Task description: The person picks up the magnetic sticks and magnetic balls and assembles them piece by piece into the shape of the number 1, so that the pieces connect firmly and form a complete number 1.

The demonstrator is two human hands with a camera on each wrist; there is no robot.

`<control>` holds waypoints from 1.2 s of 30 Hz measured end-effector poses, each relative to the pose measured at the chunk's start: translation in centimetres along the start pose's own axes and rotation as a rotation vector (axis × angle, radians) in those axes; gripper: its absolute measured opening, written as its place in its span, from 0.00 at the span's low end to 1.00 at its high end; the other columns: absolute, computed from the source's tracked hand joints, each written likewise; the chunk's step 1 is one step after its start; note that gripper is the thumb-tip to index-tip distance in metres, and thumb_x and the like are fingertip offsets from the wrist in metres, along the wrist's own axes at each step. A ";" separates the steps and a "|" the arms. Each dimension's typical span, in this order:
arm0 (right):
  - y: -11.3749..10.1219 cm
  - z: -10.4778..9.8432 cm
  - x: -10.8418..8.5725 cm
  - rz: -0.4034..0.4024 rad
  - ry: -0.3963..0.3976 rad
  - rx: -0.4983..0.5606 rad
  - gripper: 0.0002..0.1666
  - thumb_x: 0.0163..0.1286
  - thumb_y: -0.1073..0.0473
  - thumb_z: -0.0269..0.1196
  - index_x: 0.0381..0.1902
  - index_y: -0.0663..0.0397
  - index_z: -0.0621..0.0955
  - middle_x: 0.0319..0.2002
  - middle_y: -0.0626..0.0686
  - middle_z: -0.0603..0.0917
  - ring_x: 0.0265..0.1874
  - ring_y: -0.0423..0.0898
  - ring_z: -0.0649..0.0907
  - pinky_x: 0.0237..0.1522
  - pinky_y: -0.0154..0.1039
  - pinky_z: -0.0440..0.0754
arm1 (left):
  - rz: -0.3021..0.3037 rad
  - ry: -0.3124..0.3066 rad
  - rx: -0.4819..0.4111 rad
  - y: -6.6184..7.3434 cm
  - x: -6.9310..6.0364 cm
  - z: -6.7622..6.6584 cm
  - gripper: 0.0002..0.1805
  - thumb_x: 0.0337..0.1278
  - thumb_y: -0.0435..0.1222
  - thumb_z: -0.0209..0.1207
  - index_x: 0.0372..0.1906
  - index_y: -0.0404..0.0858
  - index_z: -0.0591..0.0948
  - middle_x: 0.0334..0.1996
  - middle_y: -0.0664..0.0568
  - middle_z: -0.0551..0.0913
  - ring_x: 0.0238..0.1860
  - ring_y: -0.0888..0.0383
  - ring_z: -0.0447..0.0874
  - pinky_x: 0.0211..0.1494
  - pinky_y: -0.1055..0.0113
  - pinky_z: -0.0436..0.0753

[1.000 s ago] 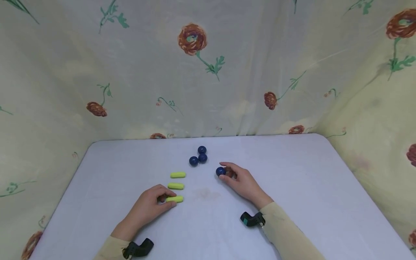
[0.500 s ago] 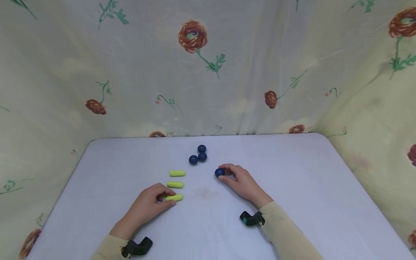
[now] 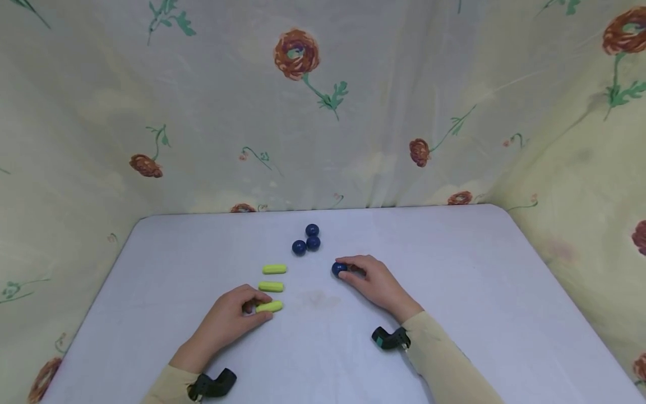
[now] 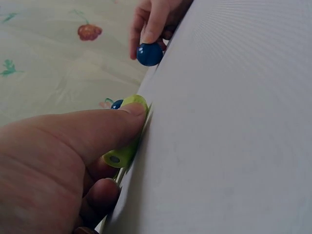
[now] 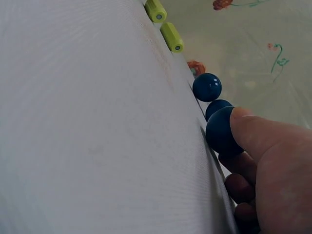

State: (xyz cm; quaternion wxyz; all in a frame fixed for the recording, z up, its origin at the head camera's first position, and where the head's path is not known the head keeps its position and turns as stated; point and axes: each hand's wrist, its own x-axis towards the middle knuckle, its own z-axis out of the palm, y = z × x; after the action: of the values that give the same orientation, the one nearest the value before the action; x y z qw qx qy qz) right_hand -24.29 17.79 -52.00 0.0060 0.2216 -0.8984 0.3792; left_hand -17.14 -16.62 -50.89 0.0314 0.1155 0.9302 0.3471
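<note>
My left hand [image 3: 229,317] pinches the nearest of three short yellow-green magnetic rods [image 3: 269,306] between thumb and fingers, low at the tabletop. In the left wrist view a small grey disc shows in the end of that rod [image 4: 122,153]. The other two rods, a middle rod [image 3: 271,287] and a far rod [image 3: 275,269], lie roughly parallel beyond it. To the right, my right hand [image 3: 375,283] holds a dark blue ball [image 3: 338,270] by thumb and fingers. The right wrist view shows the thumb pressed on this ball [image 5: 222,131].
Three more blue balls stand close together farther back: a left ball [image 3: 299,247], a right ball [image 3: 313,243] and a rear ball [image 3: 312,230]. A white cloth covers the table [image 3: 454,269]. A flowered curtain [image 3: 363,140] hangs behind it. Each wrist carries a black camera [image 3: 391,338].
The right index finger has come down onto the blue ball, and the ball has shifted slightly left and nearer. The left hand and its rod are almost still. The view has shifted a little.
</note>
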 end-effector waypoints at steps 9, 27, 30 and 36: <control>-0.1 -0.2 0.0 -0.044 0.004 0.006 0.23 0.71 0.48 0.64 0.62 0.39 0.80 0.57 0.42 0.81 0.58 0.44 0.78 0.59 0.48 0.73 | 0.009 0.011 -0.004 0.3 -0.1 0.0 0.12 0.50 0.44 0.74 0.41 0.54 0.87 0.30 0.65 0.76 0.31 0.64 0.72 0.35 0.67 0.74; -0.2 -0.2 0.1 -0.008 -0.010 -0.024 0.23 0.71 0.43 0.63 0.62 0.34 0.79 0.57 0.43 0.80 0.60 0.44 0.76 0.62 0.49 0.71 | 0.053 0.149 -0.210 3.7 0.4 3.9 0.10 0.50 0.45 0.74 0.39 0.53 0.88 0.27 0.64 0.77 0.27 0.65 0.75 0.31 0.68 0.76; -0.2 -0.2 0.0 0.002 -0.015 -0.029 0.24 0.71 0.42 0.62 0.63 0.35 0.79 0.58 0.43 0.80 0.61 0.45 0.76 0.62 0.50 0.71 | 0.067 0.146 -0.204 4.6 0.6 4.5 0.11 0.50 0.44 0.74 0.39 0.51 0.88 0.26 0.64 0.77 0.26 0.65 0.74 0.30 0.68 0.76; -0.2 -0.2 0.1 0.021 -0.013 -0.034 0.23 0.71 0.42 0.62 0.62 0.33 0.79 0.58 0.42 0.80 0.61 0.43 0.75 0.62 0.49 0.71 | 0.092 0.147 -0.182 5.9 1.2 5.6 0.11 0.52 0.44 0.73 0.40 0.49 0.88 0.26 0.62 0.76 0.26 0.66 0.74 0.30 0.69 0.76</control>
State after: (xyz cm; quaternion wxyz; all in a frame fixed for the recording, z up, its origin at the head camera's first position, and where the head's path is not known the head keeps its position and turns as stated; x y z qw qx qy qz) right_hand -24.28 17.77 -51.70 -0.0002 0.2143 -0.9070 0.3625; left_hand -16.34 -8.40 -51.26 -0.0423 0.1292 0.8883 0.4386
